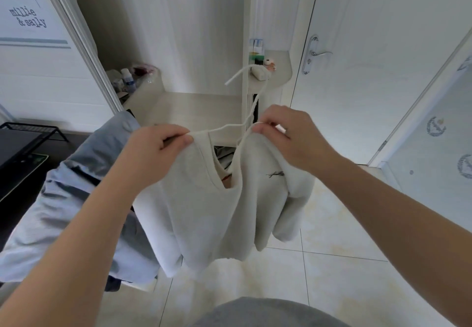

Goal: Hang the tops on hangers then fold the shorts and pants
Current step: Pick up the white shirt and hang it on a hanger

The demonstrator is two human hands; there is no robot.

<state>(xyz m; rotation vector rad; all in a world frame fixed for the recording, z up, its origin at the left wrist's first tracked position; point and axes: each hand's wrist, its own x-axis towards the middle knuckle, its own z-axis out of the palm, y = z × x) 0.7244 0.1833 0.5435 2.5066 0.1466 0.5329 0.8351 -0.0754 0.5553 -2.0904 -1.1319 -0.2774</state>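
Observation:
A cream-white top (212,214) with a small dark mark on its chest hangs in front of me on a thin white hanger (251,101), whose hook points up and to the left. My left hand (150,155) pinches the top's left shoulder against the hanger's arm. At the right shoulder, my right hand (288,140) pinches the fabric and the hanger's other end. The neck opening gapes between both hands. Light blue clothes (74,199) lie heaped under my left forearm, partly hidden by it.
A white shelf ledge (278,71) with small items stands behind the hanger. A closed white door (370,76) with a metal handle (316,54) is at the right. Bottles (127,81) sit on a ledge at the left. A black rack (28,132) is far left. Pale floor tiles (332,262) lie below.

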